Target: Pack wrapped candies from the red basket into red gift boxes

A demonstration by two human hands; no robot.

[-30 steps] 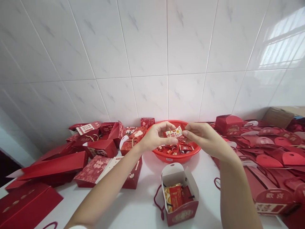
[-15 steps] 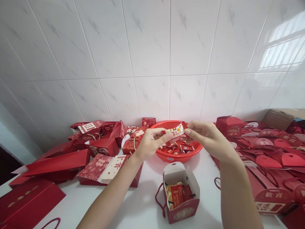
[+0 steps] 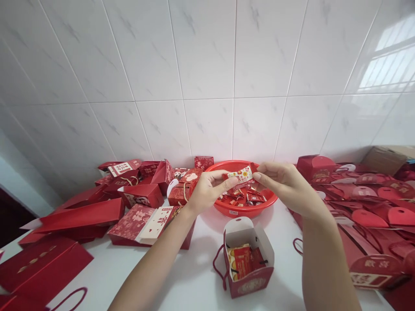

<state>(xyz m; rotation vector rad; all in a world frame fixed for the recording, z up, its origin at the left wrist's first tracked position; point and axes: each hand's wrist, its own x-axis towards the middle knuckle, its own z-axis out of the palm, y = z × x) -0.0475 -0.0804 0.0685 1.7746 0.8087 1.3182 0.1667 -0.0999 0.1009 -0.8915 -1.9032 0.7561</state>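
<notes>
On my remote head-camera feed, I read the left hand (image 3: 205,188) as narrowed to a pinch on the left end of a printed packet (image 3: 241,176), its thumb across the near face. I read the right hand (image 3: 282,183) as likewise narrowed, with thumb and fingertips gripping the packet's right end; I cannot tell how the fingers bear on its rear face. The packet is located between the two hands, right end slightly raised, above a red plastic basket (image 3: 240,211). Beneath the hands, the basket contains small wrapped sweets (image 3: 254,198). Nearer to me than both hands, and below the gap between them, an upright gift box (image 3: 251,285) stands with its top unfolded; red and yellow packets (image 3: 241,261) lie inside, and a dark red cord (image 3: 218,272) loops from its left side. To the left of the left hand, I note red cartons (image 3: 48,268) and a flat-lying patterned box (image 3: 132,222) beside the forearm. To the right of the right hand, rows of red boxes (image 3: 369,216) with rounded flaps cover the white table (image 3: 194,268). Beyond both hands rises a tiled wall (image 3: 207,65).
</notes>
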